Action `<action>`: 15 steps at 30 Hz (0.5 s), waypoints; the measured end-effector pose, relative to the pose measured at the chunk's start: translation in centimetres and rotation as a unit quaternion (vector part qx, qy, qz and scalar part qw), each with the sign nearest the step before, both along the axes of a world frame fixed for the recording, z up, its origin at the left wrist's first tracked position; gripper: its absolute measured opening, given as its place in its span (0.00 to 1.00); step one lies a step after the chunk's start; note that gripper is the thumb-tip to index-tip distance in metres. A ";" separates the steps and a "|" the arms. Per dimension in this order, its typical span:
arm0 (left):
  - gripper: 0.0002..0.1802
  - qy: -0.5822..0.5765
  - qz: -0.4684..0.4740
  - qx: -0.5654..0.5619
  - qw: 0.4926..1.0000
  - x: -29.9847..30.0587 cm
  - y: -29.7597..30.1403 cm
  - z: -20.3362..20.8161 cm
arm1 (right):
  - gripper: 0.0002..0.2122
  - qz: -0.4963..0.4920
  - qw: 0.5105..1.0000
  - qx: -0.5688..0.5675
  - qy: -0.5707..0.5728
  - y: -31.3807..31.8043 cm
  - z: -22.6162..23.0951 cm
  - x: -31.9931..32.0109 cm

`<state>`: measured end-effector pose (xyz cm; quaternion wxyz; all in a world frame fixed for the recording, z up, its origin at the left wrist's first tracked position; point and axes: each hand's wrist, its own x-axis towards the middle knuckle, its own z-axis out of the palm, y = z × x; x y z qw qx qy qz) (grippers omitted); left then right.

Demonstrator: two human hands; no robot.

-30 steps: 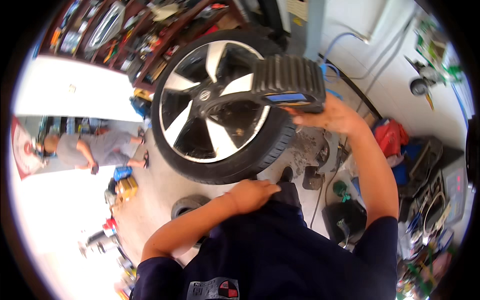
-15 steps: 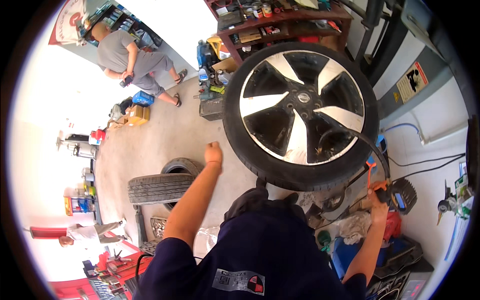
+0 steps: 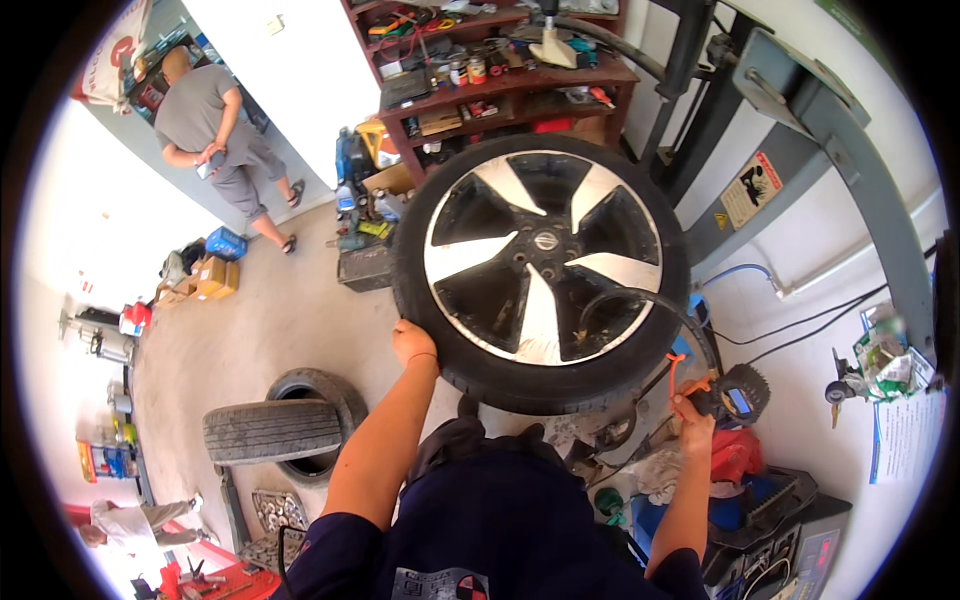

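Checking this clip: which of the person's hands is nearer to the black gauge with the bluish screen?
Right. The right hand holds the gauge at its near-left end; the left hand is farther off, by the left edge of the large wheel.

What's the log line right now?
left hand: at black rubber tyre; right hand: holding black ribbed inflator; curved black hose: over white-spoked metal wheel
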<state>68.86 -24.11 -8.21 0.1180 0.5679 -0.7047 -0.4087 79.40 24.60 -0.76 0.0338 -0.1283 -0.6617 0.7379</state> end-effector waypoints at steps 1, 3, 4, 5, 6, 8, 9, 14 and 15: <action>0.34 0.003 -0.006 0.004 1.000 0.1 0.0 0.3 | 0.12 -0.006 1.000 0.004 0.003 -0.2 -0.1 0.1; 0.35 0.004 -0.010 0.022 1.000 -0.2 0.4 0.7 | 0.11 -0.024 1.000 -0.007 0.014 -0.2 -0.5 0.2; 0.35 -0.007 -0.007 0.001 1.000 -0.2 0.2 0.6 | 0.11 -0.031 0.999 -0.012 -0.002 -0.6 0.0 0.2; 0.35 -0.005 -0.008 -0.001 1.000 -0.3 -0.1 0.1 | 0.11 -0.032 0.999 -0.014 0.000 -0.3 -0.3 0.3; 0.35 -0.009 -0.009 -0.024 1.000 -0.4 -0.3 -0.2 | 0.12 -0.024 0.998 -0.052 0.003 0.1 -1.0 0.3; 0.35 -0.016 -0.024 -0.039 0.999 -0.6 -0.3 -0.9 | 0.13 -0.029 0.996 -0.082 0.004 1.0 -2.2 0.7; 0.35 -0.017 -0.021 -0.044 0.999 -0.8 -0.5 -1.1 | 0.13 -0.032 0.997 -0.071 -0.007 1.2 -3.0 0.8; 0.34 -0.009 -0.021 -0.044 0.999 -0.3 -0.9 -1.3 | 0.08 -0.001 0.999 0.038 -0.005 0.7 -2.2 0.6; 0.34 -0.021 -0.025 -0.061 0.998 -0.3 -0.9 -1.6 | 0.08 -0.009 1.000 0.006 -0.001 0.7 -1.8 0.6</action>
